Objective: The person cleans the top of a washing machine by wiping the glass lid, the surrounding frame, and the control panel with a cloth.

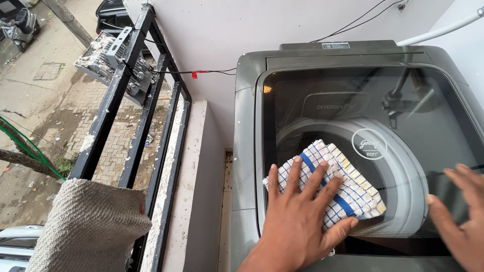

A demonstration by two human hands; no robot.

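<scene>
Washing machine [247,151], glass lid [403,116] shut. Our left hand [297,221] lies open, fingers spread, pressing the checked cloth [348,194] flat on the lid. Right hand [461,211] open beside. We'd keep even pressure, wiping in overlapping strokes.

1. The glass lid [363,126] of the washing machine [244,151] is closed, so the drum below cannot be reached.
2. The lid's upper part is free.
3. At the left, a low wall [194,166] and black railing [146,111] stand close.
</scene>
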